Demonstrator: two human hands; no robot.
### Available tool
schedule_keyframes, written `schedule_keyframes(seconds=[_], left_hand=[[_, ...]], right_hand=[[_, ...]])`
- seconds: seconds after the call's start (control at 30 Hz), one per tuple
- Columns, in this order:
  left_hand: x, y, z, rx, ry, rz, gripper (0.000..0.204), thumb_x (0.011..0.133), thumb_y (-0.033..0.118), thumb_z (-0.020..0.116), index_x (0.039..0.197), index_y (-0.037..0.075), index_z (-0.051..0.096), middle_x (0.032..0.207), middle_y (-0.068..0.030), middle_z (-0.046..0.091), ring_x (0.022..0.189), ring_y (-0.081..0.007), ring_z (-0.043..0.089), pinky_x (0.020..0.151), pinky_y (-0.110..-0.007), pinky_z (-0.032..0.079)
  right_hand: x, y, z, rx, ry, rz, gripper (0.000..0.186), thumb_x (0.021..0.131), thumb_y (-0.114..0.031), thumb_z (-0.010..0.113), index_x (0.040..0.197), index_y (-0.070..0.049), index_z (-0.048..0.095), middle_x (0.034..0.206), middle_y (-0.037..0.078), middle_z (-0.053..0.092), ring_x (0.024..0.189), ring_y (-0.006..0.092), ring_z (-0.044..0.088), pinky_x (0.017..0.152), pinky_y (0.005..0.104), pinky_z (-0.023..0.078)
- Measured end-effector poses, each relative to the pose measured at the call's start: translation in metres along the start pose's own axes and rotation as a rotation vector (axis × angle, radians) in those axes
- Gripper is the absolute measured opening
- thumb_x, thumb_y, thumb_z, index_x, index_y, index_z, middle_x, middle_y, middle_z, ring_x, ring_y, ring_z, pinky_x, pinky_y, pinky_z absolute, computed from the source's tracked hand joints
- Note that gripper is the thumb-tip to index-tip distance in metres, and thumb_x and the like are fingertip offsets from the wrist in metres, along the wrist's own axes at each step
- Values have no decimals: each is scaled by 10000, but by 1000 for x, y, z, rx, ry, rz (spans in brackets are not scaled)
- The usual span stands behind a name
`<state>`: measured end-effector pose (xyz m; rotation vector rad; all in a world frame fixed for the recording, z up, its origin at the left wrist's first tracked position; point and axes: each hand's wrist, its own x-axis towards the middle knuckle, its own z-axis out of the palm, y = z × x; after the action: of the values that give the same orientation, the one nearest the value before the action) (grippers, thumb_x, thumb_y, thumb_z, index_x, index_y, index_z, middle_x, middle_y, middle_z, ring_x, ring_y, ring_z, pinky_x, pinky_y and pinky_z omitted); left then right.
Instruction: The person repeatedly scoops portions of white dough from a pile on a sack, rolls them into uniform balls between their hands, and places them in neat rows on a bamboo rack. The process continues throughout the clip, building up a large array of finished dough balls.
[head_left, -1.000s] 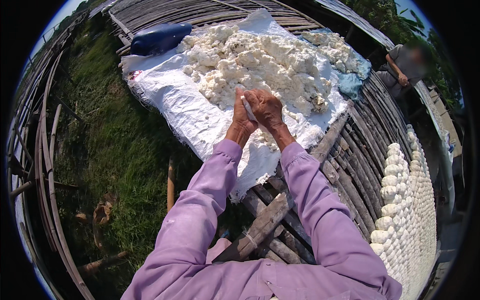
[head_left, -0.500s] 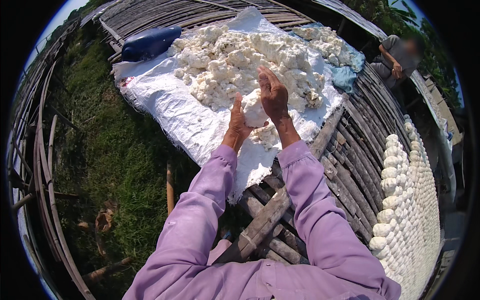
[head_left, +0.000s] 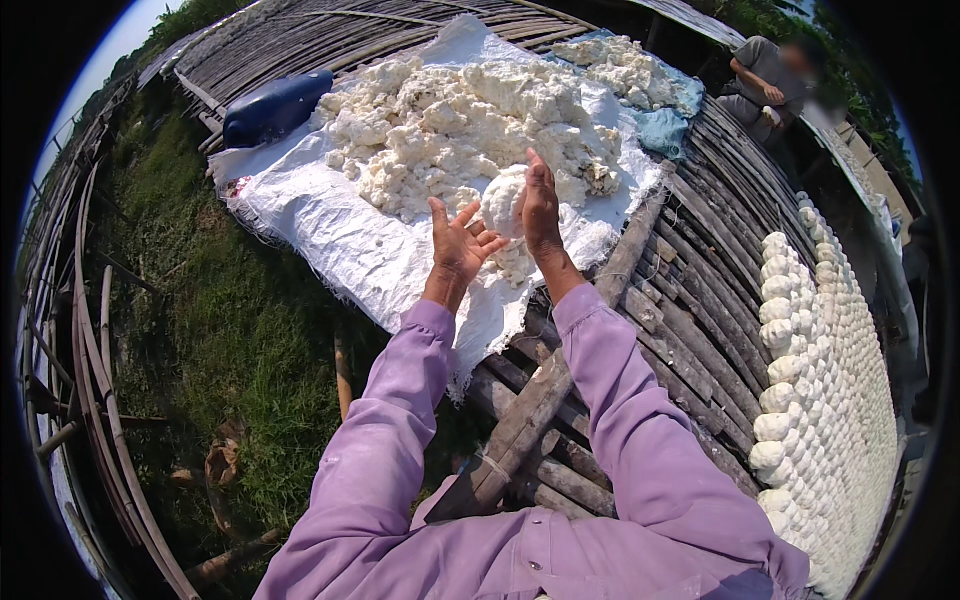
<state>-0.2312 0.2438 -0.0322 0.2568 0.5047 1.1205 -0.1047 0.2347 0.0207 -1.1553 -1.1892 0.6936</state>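
Observation:
My right hand point(head_left: 540, 205) is raised on edge and cups a white ball of dough point(head_left: 502, 200) against its palm. Beside it, my left hand point(head_left: 458, 245) is open with the palm up and fingers spread, its fingertips close to the ball. Both hands hover over the near edge of a big pile of white crumbly dough point(head_left: 450, 125) heaped on a white woven sheet point(head_left: 330, 235). The sheet lies on a platform of dark wooden slats point(head_left: 690, 300). My sleeves are purple.
Rows of shaped white balls point(head_left: 820, 390) fill the right side of the platform. A dark blue container point(head_left: 275, 105) lies at the sheet's far left. A blue cloth point(head_left: 660, 130) sits by the pile. Another person point(head_left: 765, 85) crouches at the far right. Grass lies to the left.
My hands were pressed together over the dough. They have lifted and parted: the right hand rose with the white ball, and the left hand opened palm up.

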Motion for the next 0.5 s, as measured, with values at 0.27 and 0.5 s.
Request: schedule_keyframes(seconds=[0.27, 0.5], left_hand=[[-10, -32, 17, 121, -127, -3, 754, 937, 748, 484, 1348, 120, 549, 1306, -123, 628, 1175, -321, 627, 958, -578, 515], [-68, -64, 59, 211, -323, -82, 1036, 874, 891, 326, 1454, 44, 471, 1377, -180, 590, 1221, -318, 616, 1034, -521, 490]], right_hand=[[-24, -58, -40, -516, 231, -647, 478, 1096, -355, 390, 1245, 4, 667, 1201, 217, 695, 1135, 366, 664, 984, 396, 517], [-63, -37, -103, 300, -123, 66, 494, 1078, -416, 441, 1155, -14, 719, 1080, 77, 739, 930, 147, 669, 830, 300, 534]])
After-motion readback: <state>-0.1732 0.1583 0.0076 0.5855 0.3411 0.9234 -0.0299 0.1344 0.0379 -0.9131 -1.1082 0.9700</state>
